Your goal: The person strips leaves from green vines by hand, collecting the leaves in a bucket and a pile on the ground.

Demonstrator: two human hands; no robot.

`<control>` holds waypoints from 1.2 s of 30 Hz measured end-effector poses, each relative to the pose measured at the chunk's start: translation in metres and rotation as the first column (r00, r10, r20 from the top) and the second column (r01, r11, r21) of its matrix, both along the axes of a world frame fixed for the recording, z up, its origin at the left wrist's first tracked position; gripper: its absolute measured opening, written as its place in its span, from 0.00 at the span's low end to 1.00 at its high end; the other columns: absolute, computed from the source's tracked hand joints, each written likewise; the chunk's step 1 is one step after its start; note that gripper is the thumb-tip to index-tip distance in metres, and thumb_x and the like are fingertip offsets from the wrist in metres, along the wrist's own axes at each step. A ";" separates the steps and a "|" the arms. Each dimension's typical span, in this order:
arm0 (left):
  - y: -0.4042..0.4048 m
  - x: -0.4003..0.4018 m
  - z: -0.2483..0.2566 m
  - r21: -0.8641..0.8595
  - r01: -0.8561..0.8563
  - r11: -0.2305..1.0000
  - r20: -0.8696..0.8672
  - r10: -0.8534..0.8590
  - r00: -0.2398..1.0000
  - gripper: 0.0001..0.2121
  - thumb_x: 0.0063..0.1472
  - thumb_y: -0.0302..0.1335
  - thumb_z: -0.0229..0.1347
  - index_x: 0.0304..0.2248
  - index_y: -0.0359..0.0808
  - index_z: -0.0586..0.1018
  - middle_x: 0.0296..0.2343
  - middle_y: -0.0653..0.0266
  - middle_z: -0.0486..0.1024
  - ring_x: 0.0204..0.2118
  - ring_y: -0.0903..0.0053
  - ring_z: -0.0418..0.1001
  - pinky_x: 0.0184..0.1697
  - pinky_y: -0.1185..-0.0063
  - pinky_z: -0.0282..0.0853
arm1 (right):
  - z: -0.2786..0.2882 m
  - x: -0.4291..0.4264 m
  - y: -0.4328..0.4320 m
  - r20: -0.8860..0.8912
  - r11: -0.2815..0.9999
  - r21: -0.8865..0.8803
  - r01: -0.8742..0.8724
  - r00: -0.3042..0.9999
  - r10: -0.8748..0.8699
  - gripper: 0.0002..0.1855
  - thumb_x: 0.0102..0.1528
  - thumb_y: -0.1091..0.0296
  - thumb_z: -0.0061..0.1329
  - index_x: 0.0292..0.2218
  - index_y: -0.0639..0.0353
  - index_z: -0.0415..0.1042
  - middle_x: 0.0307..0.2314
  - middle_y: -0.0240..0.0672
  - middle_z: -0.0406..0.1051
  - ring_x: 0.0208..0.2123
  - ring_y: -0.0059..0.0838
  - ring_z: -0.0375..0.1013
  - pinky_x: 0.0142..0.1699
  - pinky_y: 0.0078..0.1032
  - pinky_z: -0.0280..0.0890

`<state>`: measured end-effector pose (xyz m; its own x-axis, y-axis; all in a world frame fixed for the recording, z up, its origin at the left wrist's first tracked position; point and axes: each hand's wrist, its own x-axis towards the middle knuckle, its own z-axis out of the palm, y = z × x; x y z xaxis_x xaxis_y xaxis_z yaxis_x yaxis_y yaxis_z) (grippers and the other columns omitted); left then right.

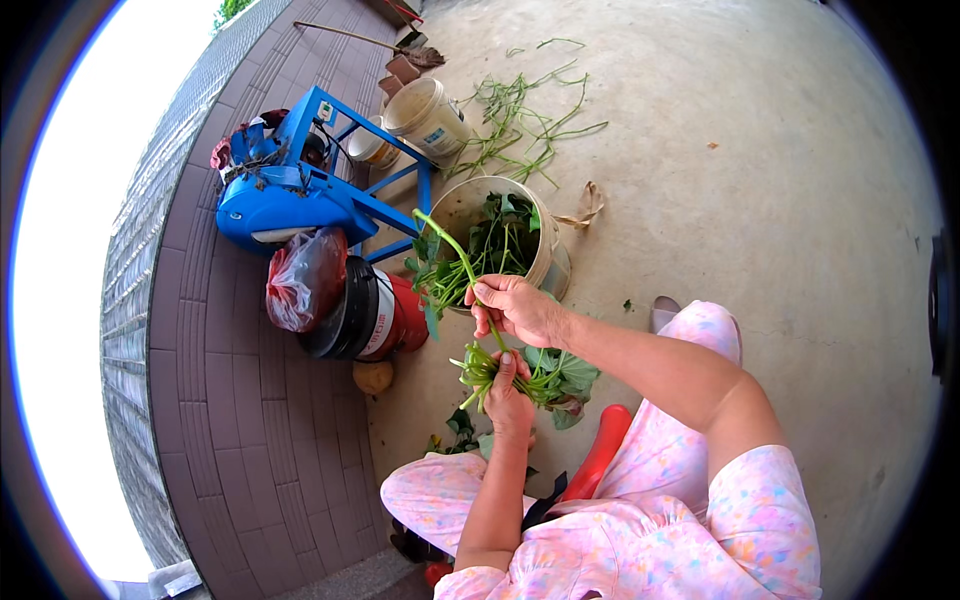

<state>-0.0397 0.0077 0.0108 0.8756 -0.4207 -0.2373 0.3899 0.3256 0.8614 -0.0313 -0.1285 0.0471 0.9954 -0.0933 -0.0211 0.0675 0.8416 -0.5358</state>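
Note:
My left hand (510,394) is closed around a bunch of leafy green stems (480,367); the cut ends stick out to the left and the broad leaves (574,375) hang out to the right. Above it, my right hand (514,307) pinches one long green stem (454,244) between thumb and fingers. That stem slants up to the left, and its lower end reaches the bunch at my left hand. Just beyond my hands stands a pale plastic bucket (551,259) with more leafy stems (502,232) in it, some hanging over its near left rim.
Bare stems (517,120) lie scattered on the concrete floor beyond the bucket. To the left are a blue machine on a metal frame (300,180), a red bucket with a black lid (401,311) bearing a plastic bag (307,277), and a tiled wall (225,375). Loose leaves (461,431) lie near my knee.

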 end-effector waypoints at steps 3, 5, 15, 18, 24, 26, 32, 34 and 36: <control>-0.004 0.012 0.009 -0.025 -0.027 0.999 -0.099 0.024 0.995 0.03 0.52 0.22 0.49 0.26 0.32 0.67 0.18 0.68 0.63 0.17 0.83 0.58 0.20 0.85 0.56 | -0.006 0.007 0.004 0.042 0.984 0.129 0.121 0.991 -0.128 0.09 0.56 0.65 0.33 0.29 0.59 0.62 0.18 0.28 0.61 0.21 0.19 0.62 0.31 0.24 0.63; -0.012 0.021 0.012 0.023 -0.064 0.998 -0.149 0.067 0.987 0.03 0.54 0.23 0.47 0.25 0.33 0.66 0.16 0.68 0.61 0.17 0.83 0.56 0.20 0.84 0.54 | -0.011 0.010 0.007 0.076 0.963 0.146 0.228 0.968 -0.241 0.09 0.56 0.64 0.33 0.29 0.58 0.63 0.19 0.28 0.60 0.20 0.19 0.61 0.32 0.24 0.63; -0.041 0.066 0.016 -0.076 -0.061 0.995 -0.360 0.029 0.932 0.07 0.56 0.25 0.43 0.22 0.33 0.67 0.13 0.72 0.55 0.14 0.84 0.50 0.17 0.85 0.48 | -0.013 0.009 0.025 0.082 0.914 0.023 0.406 0.910 -0.406 0.10 0.57 0.63 0.32 0.27 0.57 0.60 0.17 0.25 0.54 0.22 0.17 0.54 0.33 0.17 0.57; -0.042 0.066 0.013 -0.083 -0.044 0.996 -0.391 0.008 0.920 0.06 0.55 0.25 0.44 0.23 0.33 0.67 0.13 0.72 0.56 0.15 0.83 0.51 0.18 0.85 0.49 | -0.008 0.008 0.015 0.037 0.905 0.058 0.421 0.905 -0.423 0.10 0.57 0.64 0.32 0.27 0.57 0.59 0.16 0.25 0.53 0.21 0.17 0.53 0.31 0.18 0.57; -0.028 0.051 0.006 0.013 0.287 0.958 -0.014 -0.287 0.958 0.04 0.51 0.22 0.50 0.27 0.30 0.68 0.17 0.66 0.64 0.16 0.82 0.57 0.19 0.84 0.53 | 0.007 -0.003 -0.017 -0.045 0.916 0.078 0.393 0.920 -0.390 0.10 0.57 0.64 0.32 0.25 0.56 0.59 0.14 0.23 0.52 0.15 0.13 0.48 0.21 0.14 0.50; -0.023 0.047 0.006 0.157 0.379 0.912 0.097 -0.396 0.913 0.06 0.48 0.20 0.53 0.28 0.30 0.70 0.19 0.64 0.67 0.17 0.84 0.59 0.18 0.86 0.53 | 0.007 -0.008 -0.021 -0.074 0.926 0.090 0.368 0.929 -0.362 0.10 0.56 0.64 0.32 0.24 0.56 0.59 0.13 0.22 0.51 0.11 0.11 0.45 0.16 0.12 0.43; -0.021 0.057 0.030 0.572 0.575 0.585 0.244 -0.791 0.561 0.04 0.46 0.19 0.55 0.25 0.33 0.74 0.19 0.71 0.70 0.22 0.87 0.64 0.23 0.85 0.60 | 0.006 -0.016 -0.021 -0.083 0.989 -0.019 0.149 0.985 -0.151 0.12 0.55 0.65 0.33 0.22 0.58 0.59 0.12 0.22 0.51 0.10 0.10 0.44 0.13 0.12 0.41; -0.025 0.057 0.039 0.612 0.615 0.497 0.276 -0.863 0.423 0.02 0.46 0.20 0.55 0.23 0.33 0.74 0.18 0.75 0.69 0.20 0.88 0.63 0.23 0.85 0.59 | 0.001 -0.019 -0.022 -0.064 0.996 -0.034 0.086 0.994 -0.088 0.12 0.55 0.65 0.34 0.22 0.58 0.59 0.12 0.22 0.51 0.10 0.10 0.44 0.13 0.11 0.41; -0.025 0.053 0.049 0.669 0.556 0.494 0.295 -0.862 0.411 0.03 0.46 0.21 0.55 0.23 0.33 0.74 0.17 0.74 0.68 0.18 0.87 0.61 0.21 0.85 0.57 | 0.003 -0.021 -0.021 -0.063 0.994 -0.031 0.101 0.993 -0.103 0.12 0.55 0.65 0.34 0.22 0.58 0.59 0.12 0.22 0.51 0.10 0.10 0.44 0.13 0.11 0.40</control>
